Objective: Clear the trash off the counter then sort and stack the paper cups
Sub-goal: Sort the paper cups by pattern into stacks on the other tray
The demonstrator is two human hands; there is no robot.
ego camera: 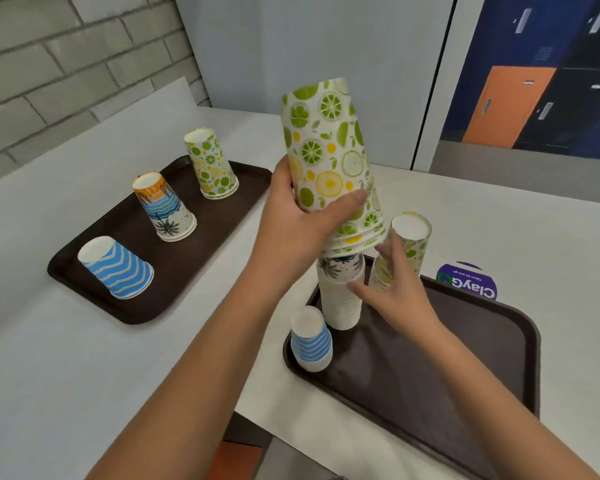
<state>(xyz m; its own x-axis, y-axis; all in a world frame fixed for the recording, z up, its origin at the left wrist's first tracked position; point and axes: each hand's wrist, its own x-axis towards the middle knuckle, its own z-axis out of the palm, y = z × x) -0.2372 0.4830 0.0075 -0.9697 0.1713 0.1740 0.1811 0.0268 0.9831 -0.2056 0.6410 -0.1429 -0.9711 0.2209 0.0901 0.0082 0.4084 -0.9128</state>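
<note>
The white table bore one brown tray at nine o'clock and a second tray at five o'clock. Over the second tray's tall stack, the left hand curled its fingers round a raised, tilted lime-print stack. The right hand, fingers spread, touched the tall stack and a lime cup at its three o'clock.

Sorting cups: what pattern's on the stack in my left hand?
The stack: lime and lemon slices on white; head view.

Left hand grips lime-print cup stack, 12 o'clock; right hand touches white cup stack; 3 upturned cups on tray, 10 o'clock
</note>
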